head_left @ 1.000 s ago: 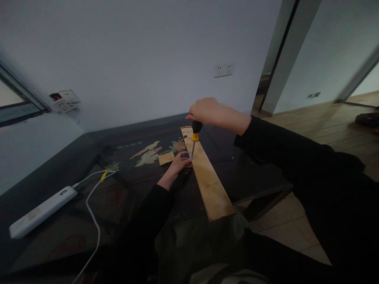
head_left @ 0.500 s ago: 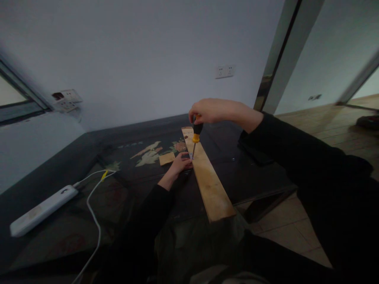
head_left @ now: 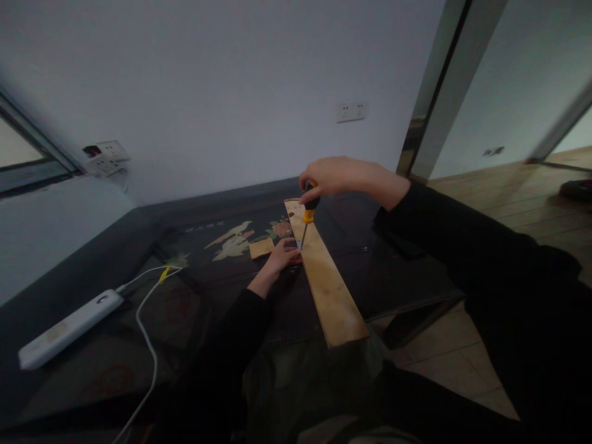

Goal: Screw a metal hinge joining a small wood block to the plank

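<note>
Head view: right hand atop screwdriver, left hand low by plank

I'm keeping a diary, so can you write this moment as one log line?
left hand: at edge of board; right hand: grips screwdriver; screwdriver: tilted, tip down; power strip: on table

A white power strip laid at lower left, a cable marked with yellow tag, a double socket fixed on the wall right of upper centre
</note>
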A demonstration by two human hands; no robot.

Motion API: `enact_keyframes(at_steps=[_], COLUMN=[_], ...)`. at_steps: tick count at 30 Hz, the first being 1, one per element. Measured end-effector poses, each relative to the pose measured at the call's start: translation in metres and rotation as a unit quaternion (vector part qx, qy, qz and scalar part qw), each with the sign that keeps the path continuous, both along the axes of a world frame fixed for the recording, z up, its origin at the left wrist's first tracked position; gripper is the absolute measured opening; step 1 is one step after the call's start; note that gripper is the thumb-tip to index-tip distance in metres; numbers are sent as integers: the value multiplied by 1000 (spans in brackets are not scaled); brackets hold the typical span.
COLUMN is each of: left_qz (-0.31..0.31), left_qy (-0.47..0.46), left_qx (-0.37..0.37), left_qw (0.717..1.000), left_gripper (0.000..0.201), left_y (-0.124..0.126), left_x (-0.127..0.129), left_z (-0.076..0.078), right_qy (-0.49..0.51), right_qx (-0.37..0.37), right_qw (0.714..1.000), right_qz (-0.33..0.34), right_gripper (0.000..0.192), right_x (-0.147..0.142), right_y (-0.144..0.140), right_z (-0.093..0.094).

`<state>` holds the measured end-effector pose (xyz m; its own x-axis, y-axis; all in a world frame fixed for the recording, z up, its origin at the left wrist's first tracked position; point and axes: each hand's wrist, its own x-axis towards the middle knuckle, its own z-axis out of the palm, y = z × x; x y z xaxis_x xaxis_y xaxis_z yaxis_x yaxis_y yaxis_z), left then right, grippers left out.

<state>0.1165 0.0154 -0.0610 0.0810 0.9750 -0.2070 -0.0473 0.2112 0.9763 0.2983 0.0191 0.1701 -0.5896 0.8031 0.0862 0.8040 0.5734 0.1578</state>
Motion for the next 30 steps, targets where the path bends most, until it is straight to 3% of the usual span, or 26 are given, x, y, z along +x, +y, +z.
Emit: enact_keyframes(at_steps=[3, 6, 9, 14, 19, 26, 30], left_qz=[-3, -1, 2, -4, -5, -12, 0], left_qy=[-2, -3, -6, -6, -12, -12, -7], left_qx=[-3, -8, -7, -5, -5, -5, -7], left_qw=[1000, 1000, 1000, 1000, 1000, 1000, 1000], left_gripper=[46, 43, 43, 46, 41, 43, 43], left_y=[1, 3, 3, 4, 2, 1, 3], left_x=[-1, -1, -1, 0, 0, -2, -2], left_z=[-1, -2, -2, -3, -2, -1, -2], right_qy=[-11, -16, -25, -11, 7, 1, -4], right_qx=[-46, -48, -30, 52, 80, -26, -34], right_qw=[997, 996, 998, 997, 994, 999, 999], right_qz=[64, 76, 52, -50, -75, 36, 32], right_gripper=[45, 39, 36, 42, 51, 49, 40], right_x=[7, 5, 1, -1, -1, 11, 13], right_y=[1, 0, -3, -4, -4, -1, 0], right_z=[8, 9, 3, -11, -15, 2, 1])
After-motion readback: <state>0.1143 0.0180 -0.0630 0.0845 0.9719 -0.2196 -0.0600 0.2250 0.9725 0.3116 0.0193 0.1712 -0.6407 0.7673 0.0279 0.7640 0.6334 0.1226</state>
